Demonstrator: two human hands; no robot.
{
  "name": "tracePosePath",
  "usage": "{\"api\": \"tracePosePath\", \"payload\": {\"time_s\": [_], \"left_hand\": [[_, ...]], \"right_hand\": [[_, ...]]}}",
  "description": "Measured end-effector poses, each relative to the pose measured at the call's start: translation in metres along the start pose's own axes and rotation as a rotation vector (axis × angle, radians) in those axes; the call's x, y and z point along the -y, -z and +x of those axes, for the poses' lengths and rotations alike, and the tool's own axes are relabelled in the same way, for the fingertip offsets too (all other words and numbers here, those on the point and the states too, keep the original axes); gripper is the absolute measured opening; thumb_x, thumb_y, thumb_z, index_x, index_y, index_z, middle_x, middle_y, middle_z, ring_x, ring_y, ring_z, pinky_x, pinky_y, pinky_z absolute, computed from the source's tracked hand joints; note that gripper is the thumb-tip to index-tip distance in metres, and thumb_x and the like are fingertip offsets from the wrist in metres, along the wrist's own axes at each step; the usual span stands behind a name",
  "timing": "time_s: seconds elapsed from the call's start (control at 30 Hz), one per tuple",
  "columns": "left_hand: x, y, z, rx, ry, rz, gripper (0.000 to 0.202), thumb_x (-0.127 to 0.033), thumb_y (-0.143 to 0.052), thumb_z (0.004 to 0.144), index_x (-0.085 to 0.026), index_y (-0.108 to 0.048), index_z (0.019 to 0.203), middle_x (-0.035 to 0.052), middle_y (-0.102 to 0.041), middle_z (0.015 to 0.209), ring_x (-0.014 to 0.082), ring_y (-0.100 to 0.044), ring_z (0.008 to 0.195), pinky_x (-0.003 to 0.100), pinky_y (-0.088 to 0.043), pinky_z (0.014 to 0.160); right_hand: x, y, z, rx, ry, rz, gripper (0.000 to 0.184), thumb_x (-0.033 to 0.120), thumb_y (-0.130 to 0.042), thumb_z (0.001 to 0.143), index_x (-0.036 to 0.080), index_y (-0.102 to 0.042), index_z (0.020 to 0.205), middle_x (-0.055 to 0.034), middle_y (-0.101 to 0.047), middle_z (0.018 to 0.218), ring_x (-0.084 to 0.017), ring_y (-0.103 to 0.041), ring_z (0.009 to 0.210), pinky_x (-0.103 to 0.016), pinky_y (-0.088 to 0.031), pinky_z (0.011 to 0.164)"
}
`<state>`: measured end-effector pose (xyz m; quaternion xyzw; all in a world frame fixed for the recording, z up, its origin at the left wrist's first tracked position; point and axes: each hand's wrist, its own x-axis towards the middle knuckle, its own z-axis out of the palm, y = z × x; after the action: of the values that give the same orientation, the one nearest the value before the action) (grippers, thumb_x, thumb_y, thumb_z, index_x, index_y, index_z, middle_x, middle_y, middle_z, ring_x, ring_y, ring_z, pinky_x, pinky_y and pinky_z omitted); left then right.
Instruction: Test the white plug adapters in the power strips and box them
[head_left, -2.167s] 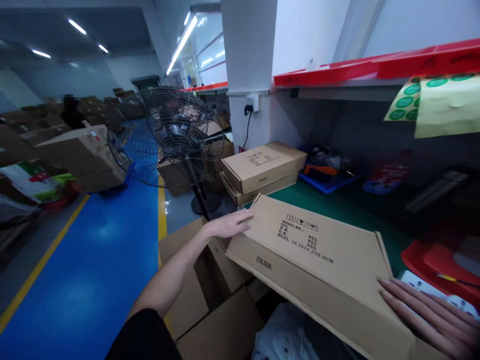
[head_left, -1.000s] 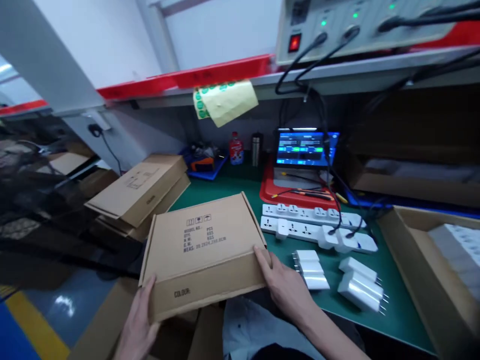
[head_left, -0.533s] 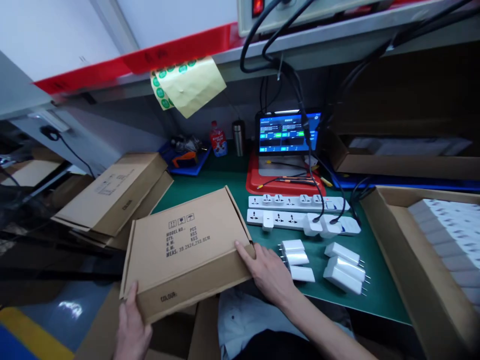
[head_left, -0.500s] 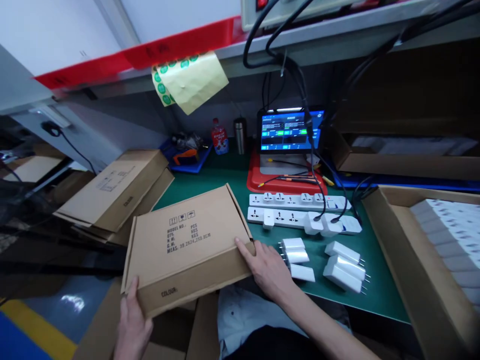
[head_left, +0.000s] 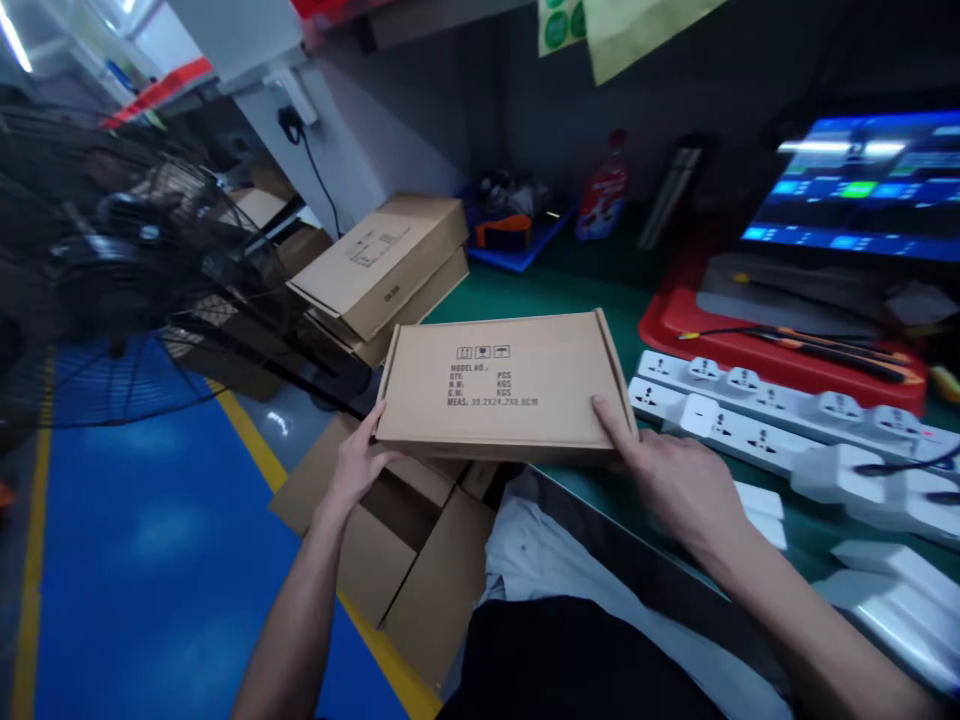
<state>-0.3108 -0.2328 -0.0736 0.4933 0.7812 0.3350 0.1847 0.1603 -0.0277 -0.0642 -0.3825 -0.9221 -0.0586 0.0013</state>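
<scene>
I hold a flat brown cardboard box (head_left: 502,385) with black printed text over the near edge of the green bench (head_left: 600,290). My left hand (head_left: 358,458) grips its near left corner from below, thumb on the edge. My right hand (head_left: 671,480) grips the near right corner, index finger lying on the lid. The box is closed and roughly level.
Two more flat boxes (head_left: 386,265) are stacked at the bench's left end. White power strips (head_left: 772,415) and white chargers (head_left: 885,585) lie to the right, by a red tray (head_left: 679,315) and a lit screen (head_left: 862,180). An open carton (head_left: 405,540) and a black fan (head_left: 112,270) stand on the floor at left.
My view has swung left and downward. The box has turned level and moved up and right in view, still in both hands at the bench's near edge.
</scene>
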Motion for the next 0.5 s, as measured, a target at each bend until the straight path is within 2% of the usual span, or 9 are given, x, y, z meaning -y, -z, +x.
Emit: {"api": "tracePosePath", "payload": {"time_s": [0.1, 0.17, 0.23, 0.37, 0.43, 0.5], "left_hand": [[0.012, -0.009, 0.009, -0.116, -0.024, 0.014, 0.090, -0.050, -0.095, 0.084, -0.030, -0.062, 0.165, 0.0107, -0.071, 0.164, 0.0376, -0.068, 0.151, 0.055, -0.048, 0.134], [0.014, -0.014, 0.013, -0.097, -0.007, -0.105, 0.105, -0.060, -0.099, 0.078, -0.029, -0.057, 0.169, 0.0121, -0.067, 0.167, 0.0381, -0.064, 0.155, 0.056, -0.046, 0.136], [0.010, -0.022, 0.016, -0.058, 0.008, -0.287, 0.123, -0.072, -0.099, 0.074, -0.028, -0.046, 0.176, 0.0151, -0.059, 0.175, 0.0382, -0.057, 0.162, 0.056, -0.043, 0.138], [-0.014, -0.040, 0.017, -0.069, 0.032, -0.593, 0.140, -0.087, -0.092, 0.072, -0.024, -0.033, 0.182, 0.0217, -0.048, 0.182, 0.0382, -0.048, 0.168, 0.052, -0.038, 0.140], [-0.030, -0.040, 0.010, -0.098, 0.066, -0.608, 0.138, -0.087, -0.092, 0.073, -0.023, -0.035, 0.181, 0.0218, -0.050, 0.180, 0.0382, -0.050, 0.167, 0.052, -0.037, 0.141], [-0.045, -0.030, -0.001, -0.123, 0.096, -0.523, 0.128, -0.084, -0.090, 0.078, -0.024, -0.041, 0.179, 0.0197, -0.055, 0.177, 0.0378, -0.053, 0.165, 0.052, -0.041, 0.139]], "right_hand": [[0.003, -0.003, 0.010, -0.011, -0.046, -0.022, 0.109, 0.005, -0.057, 0.096, 0.028, -0.001, 0.187, -0.0066, -0.073, 0.085, -0.026, -0.069, 0.065, -0.034, -0.041, 0.054], [0.005, -0.005, 0.011, -0.016, -0.060, 0.005, 0.108, 0.005, -0.056, 0.096, 0.028, -0.003, 0.187, -0.0079, -0.074, 0.089, -0.027, -0.071, 0.068, -0.033, -0.040, 0.052], [0.007, -0.008, 0.012, -0.010, -0.075, 0.056, 0.103, 0.012, -0.057, 0.100, 0.027, -0.006, 0.187, -0.0095, -0.075, 0.093, -0.028, -0.073, 0.071, -0.033, -0.041, 0.052], [0.012, -0.009, 0.013, -0.002, -0.122, 0.203, 0.091, 0.042, -0.061, 0.109, 0.023, -0.017, 0.186, -0.0130, -0.080, 0.098, -0.032, -0.075, 0.073, -0.038, -0.051, 0.059], [0.010, -0.001, 0.014, -0.028, -0.158, 0.270, 0.089, 0.053, -0.065, 0.106, 0.024, -0.030, 0.183, -0.0140, -0.083, 0.102, -0.034, -0.077, 0.078, -0.041, -0.056, 0.066], [0.003, 0.017, 0.016, -0.053, -0.187, 0.310, 0.085, 0.059, -0.068, 0.103, 0.025, -0.044, 0.177, -0.0136, -0.084, 0.102, -0.035, -0.079, 0.082, -0.042, -0.057, 0.070]]}}
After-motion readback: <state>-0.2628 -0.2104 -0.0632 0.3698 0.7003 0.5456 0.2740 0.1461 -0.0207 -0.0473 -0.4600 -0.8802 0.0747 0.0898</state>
